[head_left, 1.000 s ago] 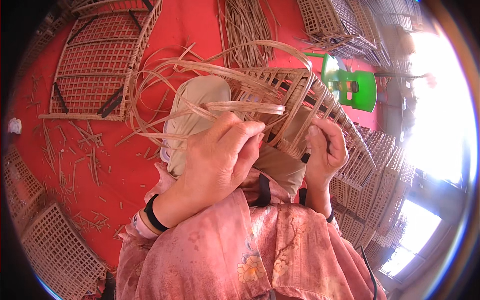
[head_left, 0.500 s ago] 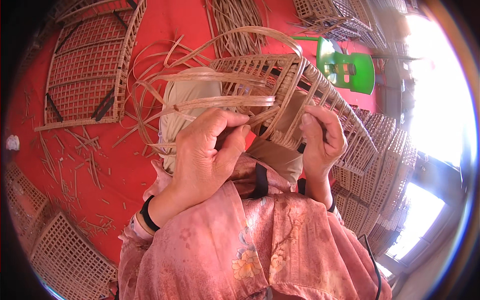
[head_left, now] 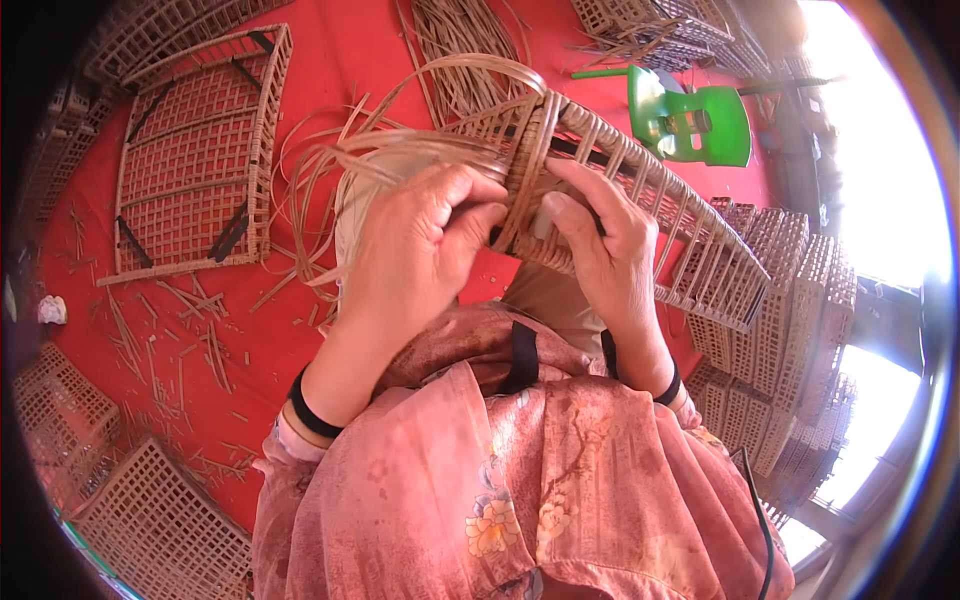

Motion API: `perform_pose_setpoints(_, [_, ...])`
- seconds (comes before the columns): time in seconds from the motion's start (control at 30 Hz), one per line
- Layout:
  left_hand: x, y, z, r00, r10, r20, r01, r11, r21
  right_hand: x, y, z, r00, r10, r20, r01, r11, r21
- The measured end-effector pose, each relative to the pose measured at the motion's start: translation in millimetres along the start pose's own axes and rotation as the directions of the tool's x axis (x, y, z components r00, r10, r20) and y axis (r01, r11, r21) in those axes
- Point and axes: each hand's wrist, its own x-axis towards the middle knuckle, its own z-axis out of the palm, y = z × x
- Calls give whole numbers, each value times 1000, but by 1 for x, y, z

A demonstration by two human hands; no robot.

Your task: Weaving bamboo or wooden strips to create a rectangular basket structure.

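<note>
Across my knees lies a woven cane basket (head_left: 692, 235) on its side, with open slats and a tightly wrapped corner (head_left: 528, 165). My left hand (head_left: 425, 235) is closed, thumb and forefinger pinched at the left of that corner on a cane strip whose end is mostly hidden. Long loose cane strips (head_left: 400, 148) arch out from the corner to the left, above this hand. My right hand (head_left: 612, 240) is closed on the basket just right of the corner, with its fingertips among the slats.
A flat woven panel (head_left: 195, 150) with black corner ties lies left on the red floor covering (head_left: 330, 60). Cane offcuts (head_left: 190, 340) are scattered below it. A cane bundle (head_left: 465, 50) and a green plastic stool (head_left: 705, 125) stand beyond; stacked baskets (head_left: 775, 300) rise at right.
Both hands have moved up toward the wrapped corner, my right hand also leftward onto the slats beside it. The corner has shifted left and the loose strips have drawn closer together.
</note>
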Motion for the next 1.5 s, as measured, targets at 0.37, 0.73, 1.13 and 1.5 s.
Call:
perform_pose_setpoints(0.37, [6, 6, -4, 966, 256, 38, -236, 811, 535, -1, 1, -13, 968, 206, 144, -233, 951, 202])
perform_pose_setpoints(0.73, [12, 43, 43, 939, 273, 209, -294, 953, 75, -33, 3, -87, 971, 231, 66, -239, 900, 364])
perform_pose_setpoints(1.13, [1, 50, 52, 993, 92, -75, -65, 950, 306, 3, 37, -53, 953, 97, 286, -26, 970, -243])
perform_pose_setpoints(1.5, [8, 45, 64, 998, 69, 3, -64, 915, 399, -12, 44, -60, 976, 135, 172, -139, 990, 13])
